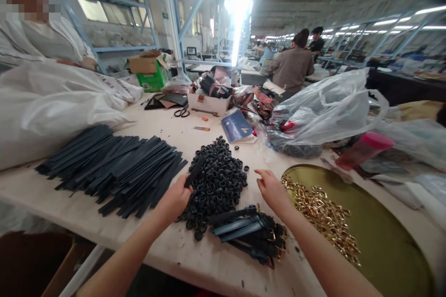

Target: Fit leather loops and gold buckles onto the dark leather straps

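Workshop, worktable [163, 124], black strips [135, 167], gold buckles [325, 217]

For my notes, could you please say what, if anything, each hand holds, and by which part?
The left hand holds a black strip by its near end; the right hand appears empty.

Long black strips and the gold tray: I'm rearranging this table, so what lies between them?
In the head view: a heap of black loops, a pile of dark straps with gold fittings nearer the person, and the left hand and right hand.
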A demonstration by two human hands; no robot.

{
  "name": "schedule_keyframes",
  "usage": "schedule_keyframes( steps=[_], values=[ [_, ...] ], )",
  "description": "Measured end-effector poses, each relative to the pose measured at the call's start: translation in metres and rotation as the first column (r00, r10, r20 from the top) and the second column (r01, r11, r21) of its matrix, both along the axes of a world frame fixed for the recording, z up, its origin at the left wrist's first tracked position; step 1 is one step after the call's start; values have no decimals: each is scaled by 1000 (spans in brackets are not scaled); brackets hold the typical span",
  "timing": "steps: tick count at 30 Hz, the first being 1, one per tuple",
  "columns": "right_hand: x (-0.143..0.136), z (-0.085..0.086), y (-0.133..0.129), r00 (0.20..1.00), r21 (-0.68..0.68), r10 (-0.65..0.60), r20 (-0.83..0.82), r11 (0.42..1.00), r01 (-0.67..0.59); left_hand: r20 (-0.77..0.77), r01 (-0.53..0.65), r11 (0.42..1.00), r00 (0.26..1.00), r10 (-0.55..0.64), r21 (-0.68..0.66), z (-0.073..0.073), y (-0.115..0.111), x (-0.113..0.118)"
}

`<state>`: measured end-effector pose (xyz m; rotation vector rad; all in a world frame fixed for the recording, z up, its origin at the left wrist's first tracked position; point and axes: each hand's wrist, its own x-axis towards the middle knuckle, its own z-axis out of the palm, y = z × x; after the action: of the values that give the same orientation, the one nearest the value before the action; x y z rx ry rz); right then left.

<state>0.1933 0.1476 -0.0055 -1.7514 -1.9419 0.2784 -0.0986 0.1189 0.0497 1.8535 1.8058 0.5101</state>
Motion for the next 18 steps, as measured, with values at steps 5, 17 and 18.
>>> schedule_keyframes(
  steps=[5, 17, 18],
  values=[
    [-10, -14, 63, 996, -82, 88, -17, 993, -89, 693, 204, 890, 704, 157, -408, 7, -23, 34],
    [-22, 22, -15, 678, -331, -108, -727, 920, -209, 801, 330, 785, 504, 323, -525, 2, -48, 67],
    [-26, 26, -29, 527, -363, -191, -828, 899, -245, 806, 338, 791, 509, 303, -511, 4, -53, 70]
  ],
)
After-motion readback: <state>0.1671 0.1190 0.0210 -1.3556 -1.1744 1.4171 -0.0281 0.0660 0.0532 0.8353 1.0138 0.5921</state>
